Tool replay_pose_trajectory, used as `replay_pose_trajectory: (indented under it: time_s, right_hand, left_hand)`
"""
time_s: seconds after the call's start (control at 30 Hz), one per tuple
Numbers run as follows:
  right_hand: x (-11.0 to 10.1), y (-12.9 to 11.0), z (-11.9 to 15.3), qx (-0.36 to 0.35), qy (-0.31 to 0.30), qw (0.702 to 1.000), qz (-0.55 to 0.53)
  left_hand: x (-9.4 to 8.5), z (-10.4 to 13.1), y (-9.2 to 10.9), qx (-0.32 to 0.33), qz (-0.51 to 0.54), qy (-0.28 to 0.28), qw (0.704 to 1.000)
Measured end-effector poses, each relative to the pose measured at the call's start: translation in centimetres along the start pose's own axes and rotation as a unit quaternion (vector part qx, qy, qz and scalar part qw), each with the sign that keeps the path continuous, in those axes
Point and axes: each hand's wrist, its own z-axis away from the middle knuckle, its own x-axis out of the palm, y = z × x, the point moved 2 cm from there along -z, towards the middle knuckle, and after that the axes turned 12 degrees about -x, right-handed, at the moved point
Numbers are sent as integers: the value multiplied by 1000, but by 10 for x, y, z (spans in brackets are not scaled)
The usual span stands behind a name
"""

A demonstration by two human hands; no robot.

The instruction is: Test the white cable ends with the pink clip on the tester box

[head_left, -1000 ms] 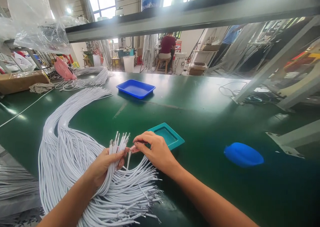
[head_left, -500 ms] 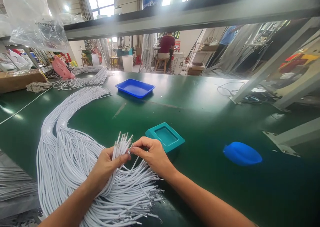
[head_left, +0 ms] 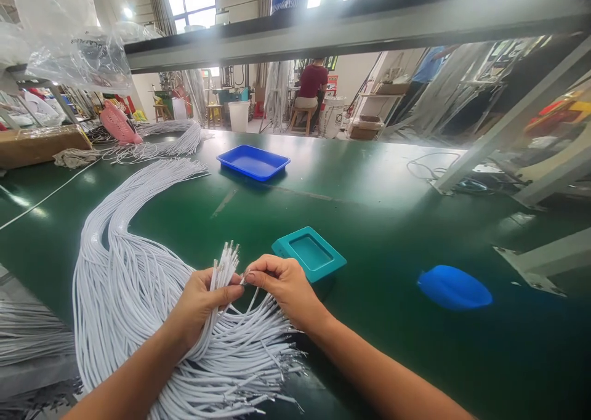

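My left hand (head_left: 198, 300) is closed round a small bunch of white wires (head_left: 225, 266), their metal-tipped ends pointing up. Just right of it, my right hand (head_left: 286, 287) pinches the end of a single white wire (head_left: 243, 279) between thumb and forefinger. Below both hands spreads a large bundle of white wires (head_left: 133, 284), curving from the back left, with loose tipped ends fanned out at the front right. A teal tray-like holder (head_left: 327, 269) sits just beyond my right hand.
A blue tray (head_left: 253, 161) lies farther back on the green table (head_left: 378, 235). To the right is a blue rounded object (head_left: 455, 287) beside metal shelf legs (head_left: 540, 257). A cardboard box (head_left: 41, 146) and pink item (head_left: 119, 123) stand back left. A person (head_left: 310, 87) sits in the background.
The view has shifted slightly, so most things appear a little farther right. My right fingers and the pinched wire end have drawn a little away from the bunch in my left hand.
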Motion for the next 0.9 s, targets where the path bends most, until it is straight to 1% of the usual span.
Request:
replay_pose_trajectory:
  time_s: [0.07,0.13,0.2,0.27,0.33,0.4,0.5,0.57,0.6,0.63,0.7,0.8,0.9]
  right_hand:
    - [3,3,1,43,-12,993,-112]
    - [6,5,2,87,-18,976,-198]
    - [7,6,2,120,-27,964,-236]
    - [6,6,0,124,-39,965,-226]
    - [2,4,-3,81,-55,980,-171]
    - [-3,-1,-5,10,-70,994,-83]
    - [-7,-9,-6,-83,-96,991,30]
    - [-8,-12,-6,-110,-116,985,62]
    - [-7,-12,-5,-111,-122,984,68]
    - [-6,-12,-5,-102,-122,985,64]
    - [-4,-8,-4,-57,-101,993,19]
    - [0,-1,-2,36,-33,995,-86]
    - [6,4,0,93,25,985,-144]
  left_hand:
    - [0,0,0,-4,17,-17,1000]
    - [0,0,1,-5,26,-32,999]
    - [0,1,2,-3,30,-39,999]
    - [1,2,4,-4,31,-41,999]
    - [1,2,5,-8,31,-41,999]
    - [2,3,7,-13,28,-41,999]
    - [4,3,8,-25,18,-51,998]
    - [5,4,8,-35,17,-64,997]
    - [5,4,8,-39,20,-71,997]
    - [5,4,8,-43,24,-77,996]
    - [5,4,7,-52,35,-91,994]
    - [4,3,5,-66,61,-112,990]
    - [3,2,4,-71,77,-122,987]
